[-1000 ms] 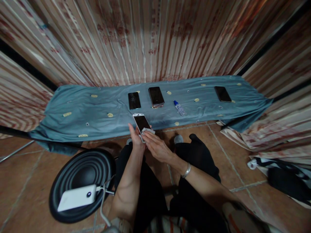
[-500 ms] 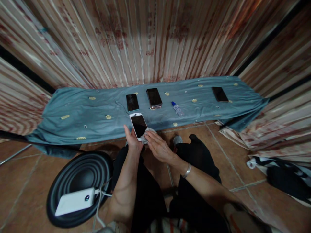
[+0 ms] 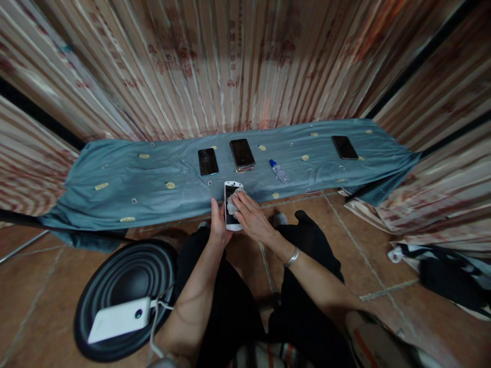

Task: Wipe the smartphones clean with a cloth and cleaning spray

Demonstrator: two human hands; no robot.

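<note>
A white smartphone (image 3: 233, 226) with a dark screen is held from below and the left side by my left hand (image 3: 219, 224). My right hand (image 3: 253, 217) presses a crumpled grey-white cloth (image 3: 232, 202) onto the phone's screen, its fingers closed over the cloth. Both hands are in front of the near edge of the cloth-covered table. Just beyond them lie a black phone (image 3: 208, 161) and a stack of dark phones (image 3: 242, 154). To the right of the stack lies a small clear bottle (image 3: 279, 172) with a blue cap.
A blue-green cloth (image 3: 153, 199) covers the long low table. Another dark phone (image 3: 344, 147) lies at its right. On the floor at left, a white power bank (image 3: 118, 319) with a cable rests on a round black ridged object (image 3: 153, 255). Patterned curtains (image 3: 215, 66) hang behind.
The white phone has shifted right and turned more upright. My right hand has moved the cloth from the phone's lower right corner up onto the middle of its screen.
</note>
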